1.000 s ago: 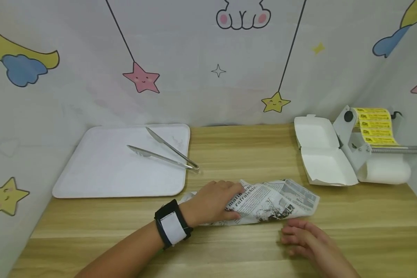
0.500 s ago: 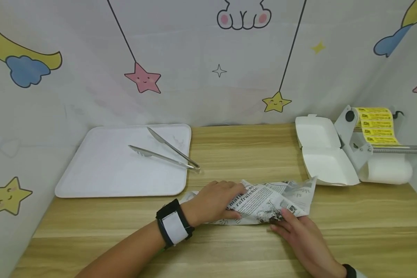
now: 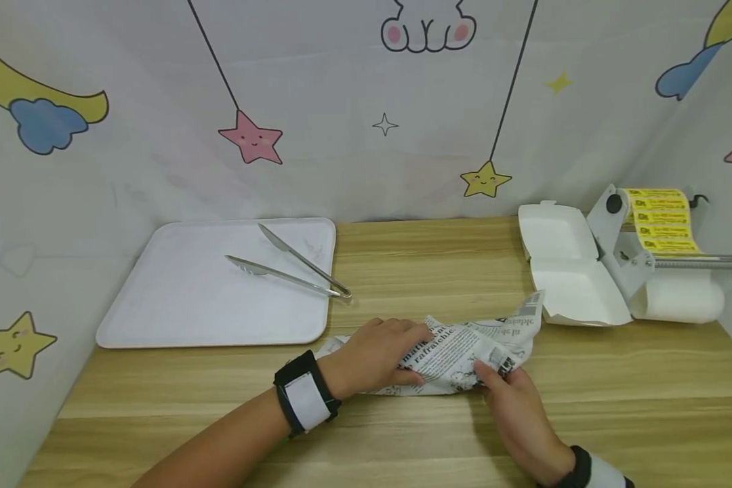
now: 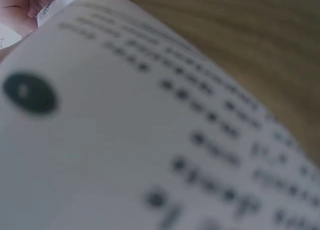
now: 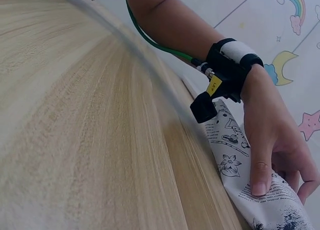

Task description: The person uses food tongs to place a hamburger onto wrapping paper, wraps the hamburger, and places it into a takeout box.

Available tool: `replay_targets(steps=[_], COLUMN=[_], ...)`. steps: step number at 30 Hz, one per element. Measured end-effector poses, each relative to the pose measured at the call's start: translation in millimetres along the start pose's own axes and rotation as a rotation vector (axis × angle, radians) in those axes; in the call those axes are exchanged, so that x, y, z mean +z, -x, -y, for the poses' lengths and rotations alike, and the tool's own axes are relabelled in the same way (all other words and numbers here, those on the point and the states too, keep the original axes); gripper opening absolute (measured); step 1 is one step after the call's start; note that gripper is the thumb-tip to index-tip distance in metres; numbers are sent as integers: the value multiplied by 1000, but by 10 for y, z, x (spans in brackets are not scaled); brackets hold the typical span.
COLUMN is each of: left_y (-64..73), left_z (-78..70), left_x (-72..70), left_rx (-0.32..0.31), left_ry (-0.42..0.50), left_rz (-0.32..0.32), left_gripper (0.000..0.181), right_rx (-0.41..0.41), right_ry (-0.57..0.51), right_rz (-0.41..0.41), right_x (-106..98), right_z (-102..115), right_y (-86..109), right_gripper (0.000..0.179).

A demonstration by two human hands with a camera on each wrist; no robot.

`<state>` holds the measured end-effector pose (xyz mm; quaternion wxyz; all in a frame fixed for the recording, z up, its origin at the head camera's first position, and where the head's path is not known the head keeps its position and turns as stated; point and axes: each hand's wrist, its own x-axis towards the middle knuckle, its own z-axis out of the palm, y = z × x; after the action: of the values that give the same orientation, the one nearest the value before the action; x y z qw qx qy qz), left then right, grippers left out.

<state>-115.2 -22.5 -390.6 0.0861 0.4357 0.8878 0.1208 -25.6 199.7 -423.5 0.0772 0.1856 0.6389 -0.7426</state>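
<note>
Printed paper [image 3: 445, 356], folded into a long bundle, lies crosswise on the table [image 3: 415, 440] in front of the person, its right end bent upward. Left hand [image 3: 375, 356] lies over the bundle left of its middle, thumb on the near side, fingers curled across the top; gripping it. Hand and wrist cover much of the paper's left part. Right hand [image 3: 518, 413] pinches the near edge toward the right end, thumb on top; its other fingers are mostly hidden.

Surroundings: tray [image 3: 207, 305] behind and left, its near right corner just beside the paper's left end. Tongs [image 3: 293, 278] lie on the tray, arms spread, hinge end projecting past the tray's right edge. Box [image 3: 576, 291], white, lid folded back, sits behind the right end; the raised paper tip comes close to its near left corner, contact cannot be judged. Dispenser [image 3: 611, 230] stands right of the box, with yellow labels [image 3: 661, 220] above and a white roll [image 3: 680, 298] below.

Left wrist view: blurred print fills most of the frame. Right wrist view: camera [image 5: 204, 108] on the left wrist hangs above the paper, green cable [image 5: 165, 48] running along the forearm.
</note>
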Motion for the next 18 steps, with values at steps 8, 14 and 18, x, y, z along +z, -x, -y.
replay_targets(steps=[8,14,18], left_y=[-4,-2,6], left_z=[-11,8,11], left_x=[1,-8,-16], left_rx=[-2,15,22], left_ry=[15,40,42], left_rz=[21,24,19], left_gripper=[59,60,59], right_rx=[-22,-63,-154], right_ry=[-25,173,423], right_rz=[32,73,148], right_x=[35,48,23], right_z=[-12,52,119], right_y=[8,34,49], right_gripper=[57,55,57])
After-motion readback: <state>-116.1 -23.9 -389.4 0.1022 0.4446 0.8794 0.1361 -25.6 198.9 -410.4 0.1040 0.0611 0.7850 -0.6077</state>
